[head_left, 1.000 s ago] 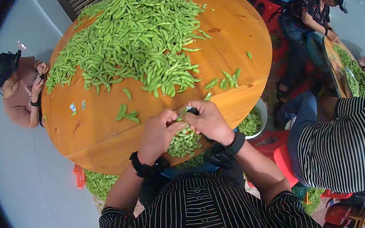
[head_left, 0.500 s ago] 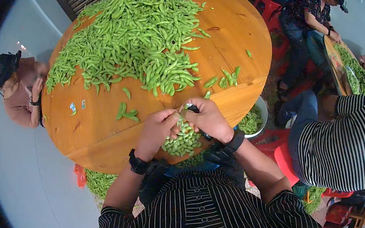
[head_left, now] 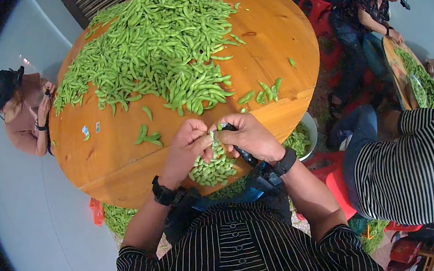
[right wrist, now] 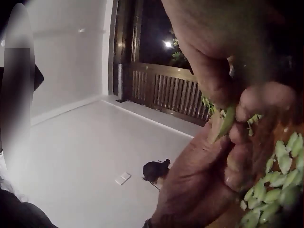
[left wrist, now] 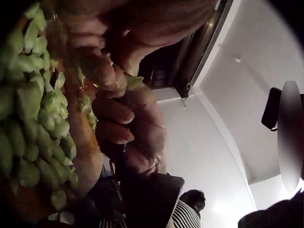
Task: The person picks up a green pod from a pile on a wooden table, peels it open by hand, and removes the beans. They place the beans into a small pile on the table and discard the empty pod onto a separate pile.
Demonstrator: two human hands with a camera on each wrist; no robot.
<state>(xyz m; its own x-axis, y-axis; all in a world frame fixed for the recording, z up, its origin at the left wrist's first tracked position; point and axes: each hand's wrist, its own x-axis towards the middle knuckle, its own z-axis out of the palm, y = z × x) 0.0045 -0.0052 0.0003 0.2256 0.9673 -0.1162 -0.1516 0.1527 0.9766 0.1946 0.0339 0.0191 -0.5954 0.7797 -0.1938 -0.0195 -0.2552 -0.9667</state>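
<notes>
At the table's near edge, both hands meet over light-green shelled beans (head_left: 211, 173). The left hand (head_left: 185, 150) pinches a green pod (right wrist: 227, 123) with thumb and fingers, seen in the right wrist view. Opposite it, the right hand (head_left: 253, 137) grips the same pod, its fingers curled and close to the left fingertips. Part of the pod is hidden by the fingers. In the left wrist view the beans (left wrist: 47, 118) lie beside the hands, and a bit of green (left wrist: 134, 82) shows between the fingers.
A large heap of pods (head_left: 157, 47) covers much of the round wooden table (head_left: 284, 30). Several loose pods (head_left: 149, 137) lie nearer the hands. A white bucket of pods (head_left: 299, 140) stands right of the table. Other people sit around.
The left hand's fingers have spread a little and shifted slightly. The right hand stays close by, still gripping. The whole head view has moved slightly.
</notes>
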